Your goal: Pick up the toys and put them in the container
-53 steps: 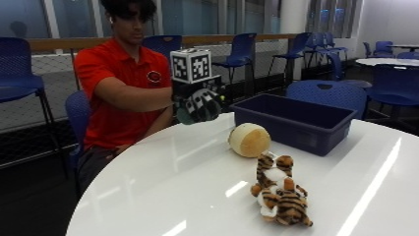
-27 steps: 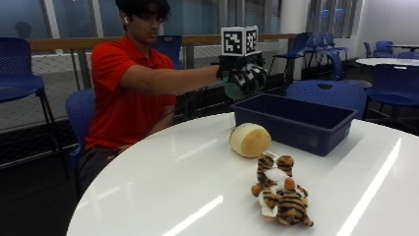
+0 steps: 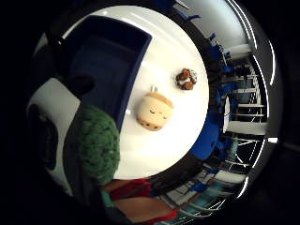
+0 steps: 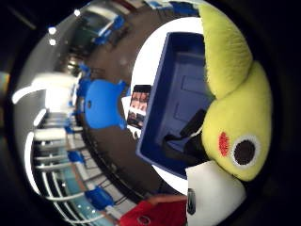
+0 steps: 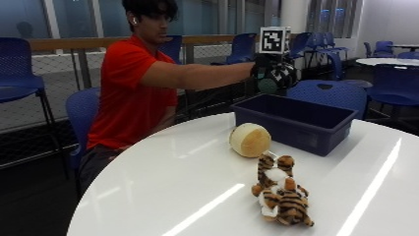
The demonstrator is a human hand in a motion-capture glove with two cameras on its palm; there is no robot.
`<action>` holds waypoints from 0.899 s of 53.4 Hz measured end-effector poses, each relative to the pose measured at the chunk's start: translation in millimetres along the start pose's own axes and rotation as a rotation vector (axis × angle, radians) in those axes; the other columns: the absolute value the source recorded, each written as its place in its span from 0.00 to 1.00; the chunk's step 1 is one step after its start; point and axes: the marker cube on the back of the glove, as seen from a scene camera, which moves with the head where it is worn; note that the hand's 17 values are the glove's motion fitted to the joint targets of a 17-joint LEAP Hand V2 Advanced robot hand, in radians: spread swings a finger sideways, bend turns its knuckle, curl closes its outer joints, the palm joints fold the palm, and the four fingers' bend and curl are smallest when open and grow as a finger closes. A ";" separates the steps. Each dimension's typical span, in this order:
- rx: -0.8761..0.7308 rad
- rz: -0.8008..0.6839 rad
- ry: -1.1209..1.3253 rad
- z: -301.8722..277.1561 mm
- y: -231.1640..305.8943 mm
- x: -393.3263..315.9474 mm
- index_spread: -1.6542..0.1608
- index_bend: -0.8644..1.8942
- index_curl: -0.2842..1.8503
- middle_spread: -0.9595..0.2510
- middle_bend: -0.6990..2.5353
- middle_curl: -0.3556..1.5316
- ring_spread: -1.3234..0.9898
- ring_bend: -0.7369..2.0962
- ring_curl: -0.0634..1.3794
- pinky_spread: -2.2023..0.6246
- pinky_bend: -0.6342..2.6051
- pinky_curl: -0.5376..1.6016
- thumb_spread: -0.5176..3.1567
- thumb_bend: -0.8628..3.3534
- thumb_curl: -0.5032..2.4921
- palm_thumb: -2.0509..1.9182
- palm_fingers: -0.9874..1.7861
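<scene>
In the outside view my gloved right hand (image 5: 275, 73) is held out above the near end of the dark blue container (image 5: 288, 132), gripping a green and yellow plush toy (image 5: 267, 86). The palm views show that toy close up, its green knitted part (image 3: 96, 140) and yellow face (image 4: 235, 113) over the container's open inside (image 3: 105, 61) (image 4: 181, 103), which looks empty. A round cream plush (image 5: 250, 140) (image 3: 153, 111) lies on the white table against the container's front wall. A striped tiger plush (image 5: 280, 194) (image 3: 186, 78) lies nearer the table's front edge.
The round white table (image 5: 177, 182) bears everything. A flat dark phone-like item (image 4: 139, 106) lies beside the container's far side. Blue chairs (image 5: 327, 93) stand behind the table. The person sits at the table's left.
My hand has swung from in front of the person's chest out to the right with the toy, ending above the container. The cream plush and tiger have not moved.
</scene>
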 end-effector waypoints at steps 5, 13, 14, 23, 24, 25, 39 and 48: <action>-0.012 -0.035 -0.009 4.0 -5.2 -11.8 0.62 0.38 0.67 0.32 0.35 0.65 0.33 0.63 0.48 0.63 0.58 0.49 0.31 0.20 0.52 0.68 0.65; -0.022 -0.025 0.016 9.0 -9.4 -14.9 0.61 0.38 0.68 0.31 0.34 0.66 0.33 0.62 0.49 0.64 0.58 0.49 0.31 0.20 0.52 0.68 0.64; -0.031 -0.023 0.009 9.4 -9.2 -14.6 0.61 0.38 0.68 0.31 0.34 0.66 0.33 0.62 0.49 0.64 0.58 0.49 0.31 0.20 0.52 0.68 0.64; -0.096 -0.136 0.033 14.7 1.9 -6.7 0.63 0.33 0.64 0.40 0.26 0.63 0.35 0.61 0.49 0.64 0.59 0.50 0.38 0.18 0.49 0.61 0.46; -0.088 -0.121 0.017 14.7 1.9 -5.9 0.63 0.34 0.63 0.42 0.25 0.62 0.36 0.60 0.49 0.64 0.59 0.50 0.39 0.18 0.48 0.60 0.43; -0.079 -0.107 -0.001 14.7 2.1 -5.5 0.64 0.34 0.62 0.44 0.25 0.61 0.38 0.58 0.48 0.66 0.59 0.49 0.39 0.18 0.47 0.59 0.38; -0.017 -0.072 -0.029 2.6 16.3 13.7 0.71 0.34 0.47 0.68 0.26 0.52 0.54 0.39 0.33 0.78 0.53 0.44 0.42 0.18 0.36 0.48 0.25; -0.002 -0.212 0.022 1.5 30.2 54.9 0.73 0.35 0.40 0.74 0.26 0.48 0.57 0.35 0.31 0.80 0.50 0.42 0.42 0.18 0.31 0.48 0.27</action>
